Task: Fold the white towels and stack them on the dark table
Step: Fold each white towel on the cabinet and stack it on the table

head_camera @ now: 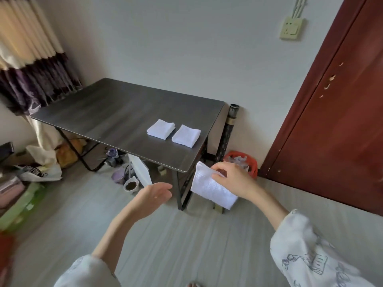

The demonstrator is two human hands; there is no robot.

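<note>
Right hand [232,179] fingers pinch a folded white towel [209,187] off the counter [103,112] corner; left hand [154,196] fingers relaxed, holding nothing.

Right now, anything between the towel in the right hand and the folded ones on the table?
Nothing visible. The right hand pinches the towel just off the table's near right corner. The tabletop between that corner and the two folded towels lies bare. The left hand is open, off to the side.
</note>
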